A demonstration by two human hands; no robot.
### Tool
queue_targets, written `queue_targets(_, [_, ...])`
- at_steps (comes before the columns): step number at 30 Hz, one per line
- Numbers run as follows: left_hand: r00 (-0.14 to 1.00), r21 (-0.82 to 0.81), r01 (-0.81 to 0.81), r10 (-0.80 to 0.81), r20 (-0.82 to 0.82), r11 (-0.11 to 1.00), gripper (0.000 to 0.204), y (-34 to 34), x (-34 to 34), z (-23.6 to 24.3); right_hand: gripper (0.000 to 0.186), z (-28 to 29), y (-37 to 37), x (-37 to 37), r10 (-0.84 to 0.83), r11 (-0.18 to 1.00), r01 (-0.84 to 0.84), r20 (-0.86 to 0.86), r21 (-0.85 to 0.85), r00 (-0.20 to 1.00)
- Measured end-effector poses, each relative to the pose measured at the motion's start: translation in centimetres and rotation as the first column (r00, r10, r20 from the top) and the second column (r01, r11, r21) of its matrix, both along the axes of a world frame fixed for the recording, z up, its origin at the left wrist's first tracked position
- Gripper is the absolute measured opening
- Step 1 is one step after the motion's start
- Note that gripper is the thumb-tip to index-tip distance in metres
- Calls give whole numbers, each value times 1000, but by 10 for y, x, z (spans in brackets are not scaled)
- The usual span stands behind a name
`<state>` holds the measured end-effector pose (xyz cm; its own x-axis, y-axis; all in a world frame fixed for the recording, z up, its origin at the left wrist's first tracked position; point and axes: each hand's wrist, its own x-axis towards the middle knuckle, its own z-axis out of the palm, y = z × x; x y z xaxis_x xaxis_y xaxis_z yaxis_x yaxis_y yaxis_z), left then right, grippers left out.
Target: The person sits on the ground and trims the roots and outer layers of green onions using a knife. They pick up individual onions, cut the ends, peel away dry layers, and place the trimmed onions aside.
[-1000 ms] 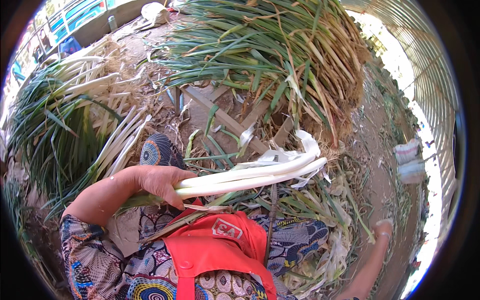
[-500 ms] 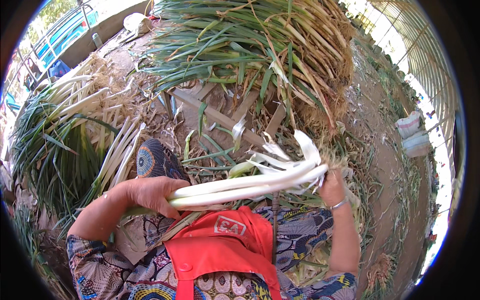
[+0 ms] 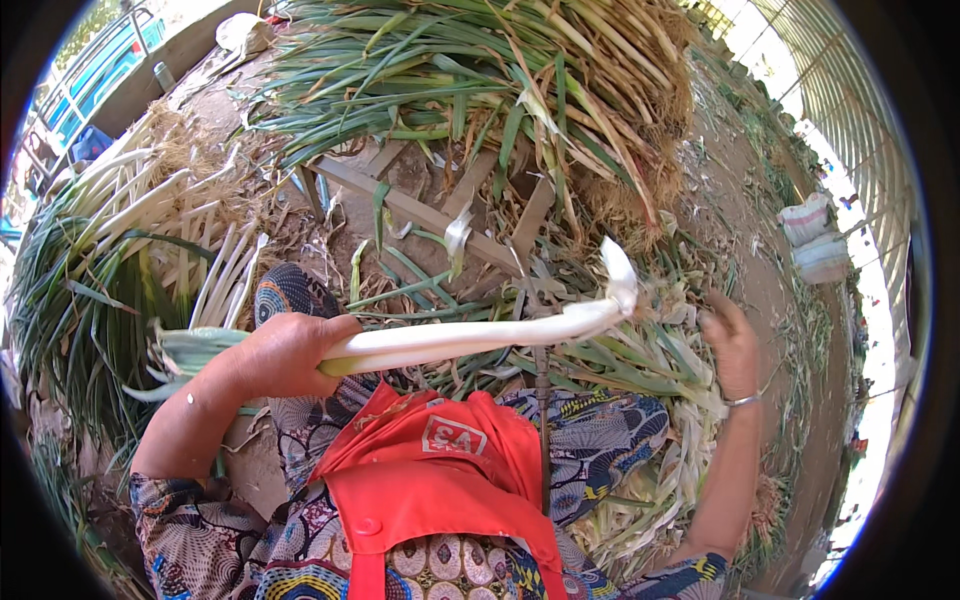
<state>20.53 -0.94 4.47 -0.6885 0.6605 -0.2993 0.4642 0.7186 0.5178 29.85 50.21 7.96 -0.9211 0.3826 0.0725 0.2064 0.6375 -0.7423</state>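
Observation:
My left hand (image 3: 290,352) is closed around long green onions (image 3: 470,340), lying across above my lap. Their white stalks point right, ending in roots and a strip of loose white skin that curls upward. The green leaves stick out on the other side of my left wrist. Off to the right, apart from the stalks, my right hand (image 3: 732,350) has its fingers loosely apart with nothing seen in them. Beneath it lies a heap of peeled leaves and skins (image 3: 665,375).
A big pile of untrimmed green onions (image 3: 430,90) rests on a wooden frame (image 3: 420,215) ahead. White-stalked green onions (image 3: 120,260) are heaped at the left. An upright metal rod (image 3: 543,400) stands before my red apron (image 3: 440,500). Sacks (image 3: 812,240) sit far right.
My right hand has left the root end and moved right and slightly down. Loose skins near the roots have come away. The stalks have shifted left in my left hand.

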Motion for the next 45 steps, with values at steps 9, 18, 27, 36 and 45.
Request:
queue_targets(9, [996, 46, 75, -73, -47, 996, 45, -4, -1, 4, 19, -16, -116, -21, 640, 744, -650, 116, 155, 759])
queue_targets(18, [964, 2, -34, 32, 265, 999, 48, -26, 0, 17, 14, -92, 78, 3, -265, 451, 42, 89, 891, 960])
queue_targets(27, [911, 98, -129, 79, 404, 987, 45, -24, -13, -26, 55, -65, -52, -18, 120, 942, -71, 133, -329, 984])
queue_targets(36, [922, 167, -99, 27, 386, 981, 52, -32, 17, -37, 26, -90, -127, -33, 310, 936, -299, 35, -185, 950])
queue_targets(45, [870, -194, -491, 490, -57, 849, 52, -124, 45, -34, 29, -182, 65, -53, -259, 964, 267, 185, -20, 948])
